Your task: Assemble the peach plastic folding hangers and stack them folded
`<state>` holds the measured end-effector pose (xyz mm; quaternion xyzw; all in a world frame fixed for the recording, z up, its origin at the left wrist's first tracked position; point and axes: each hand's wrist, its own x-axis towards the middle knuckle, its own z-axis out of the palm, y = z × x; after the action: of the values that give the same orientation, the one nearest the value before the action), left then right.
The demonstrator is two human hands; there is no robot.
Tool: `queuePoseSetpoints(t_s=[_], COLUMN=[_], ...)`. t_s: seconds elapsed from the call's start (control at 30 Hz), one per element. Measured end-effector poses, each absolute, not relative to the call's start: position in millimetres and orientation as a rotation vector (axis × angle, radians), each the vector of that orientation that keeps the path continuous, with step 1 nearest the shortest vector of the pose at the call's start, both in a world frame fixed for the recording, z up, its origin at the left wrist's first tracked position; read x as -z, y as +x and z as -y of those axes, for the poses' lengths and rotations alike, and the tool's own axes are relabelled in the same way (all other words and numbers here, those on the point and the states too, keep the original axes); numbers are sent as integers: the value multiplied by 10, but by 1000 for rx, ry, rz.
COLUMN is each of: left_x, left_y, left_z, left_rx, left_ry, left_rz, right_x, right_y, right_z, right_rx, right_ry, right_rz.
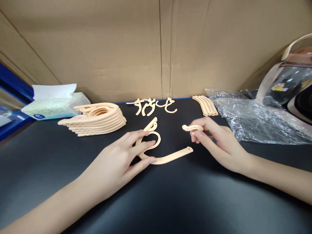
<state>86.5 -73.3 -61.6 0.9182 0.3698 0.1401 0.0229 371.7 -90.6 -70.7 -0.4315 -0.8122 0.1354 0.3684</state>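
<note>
A cream plastic hanger body (174, 155) lies on the black table, with a round loop in its middle and one arm reaching right to a small hole. My left hand (123, 154) grips it from the left, thumb on the near arm and fingers over the loop and the far part. To the right, my right hand (216, 139) pinches a curved hanger hook (191, 127) between thumb and fingers, raised a little and apart from the body. The hook's right end is hidden by the fingers.
A stack of hanger bodies (102, 122) stands at left before a tissue pack (53, 105). Loose hooks (148, 105) lie at the back, with several curved arms (204, 105) to their right. Plastic film (251, 120) and a clear strapped bottle (287, 81) are at right; cardboard (117, 48) rises behind.
</note>
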Motion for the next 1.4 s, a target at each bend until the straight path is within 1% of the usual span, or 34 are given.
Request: queuePoseSetpoints(t_s=[0.1,0.33,0.6,0.83,1.03,1.17,1.27,1.4], left_x=[582,581,611,623,616,663,694,704], left_y=[869,880,849,832,901,962,971,963], left_z=[719,736,686,660,742,787,782,780], left_rx=[-480,-579,-733,-692,-626,-465,-356,-406], left_ry=[2816,2623,2467,2465,2778,2902,2928,2968], left_rz=[-1184,-1369,-1183,-1111,-1150,-964,-919,-909], right_x=[718,701,713,715,726,737,734,721], right_y=[3714,3659,3668,3684,3680,3671,3661,3646], right_z=[871,848,865,836,824,823,821,829], right_rx=[-365,-292,-258,-177,-207,-257,-270,-231], right_ry=[-1181,-1222,-1237,-1268,-1256,-1273,-1265,-1283], right_rz=[2113,2248,2280,2309,2313,2322,2335,2308])
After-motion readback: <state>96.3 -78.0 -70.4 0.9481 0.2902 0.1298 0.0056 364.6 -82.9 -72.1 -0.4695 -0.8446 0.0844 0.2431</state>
